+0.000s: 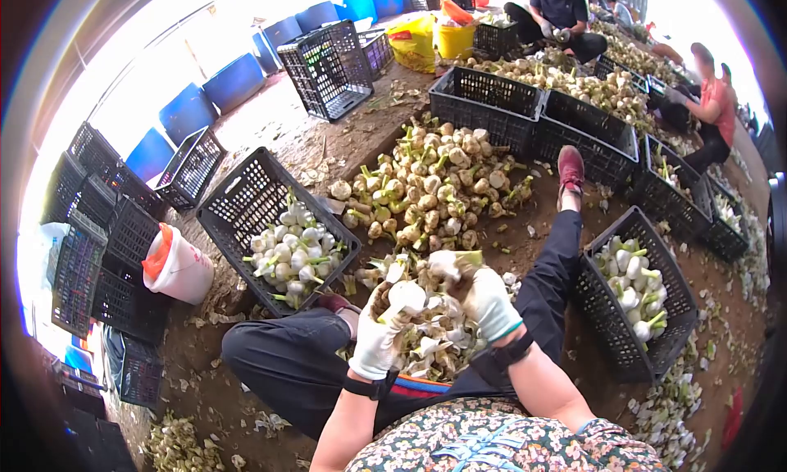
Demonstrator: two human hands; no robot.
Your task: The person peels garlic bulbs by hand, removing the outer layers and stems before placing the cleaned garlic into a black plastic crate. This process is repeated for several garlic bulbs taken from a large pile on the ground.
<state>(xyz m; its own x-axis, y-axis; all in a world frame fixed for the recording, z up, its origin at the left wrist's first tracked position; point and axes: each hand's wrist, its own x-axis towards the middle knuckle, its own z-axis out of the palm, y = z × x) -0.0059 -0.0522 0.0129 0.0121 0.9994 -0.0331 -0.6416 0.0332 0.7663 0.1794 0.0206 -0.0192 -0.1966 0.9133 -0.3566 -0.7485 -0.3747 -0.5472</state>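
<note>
My left hand [379, 329], in a white glove with dirty fingers, is closed around a smooth white garlic bulb [407, 297]. To its right is my right hand [489, 301], also gloved, its curled fingers smeared by motion. A pale blurred piece with a greenish stem [469, 259] shows at those fingers; I cannot make out what exactly they grip. Beneath both hands, between my legs, lies a heap of peeled garlic skins [438, 341]. Just beyond is a pile of brownish, unpeeled garlic bulbs [434, 185].
Black crates with clean white garlic stand at my left [234, 218] and right [598, 308]. More black crates [484, 115] line the far side of the pile. A white bucket [184, 267] sits farther left. Two co-workers [561, 17] [713, 111] sit among garlic heaps at the back.
</note>
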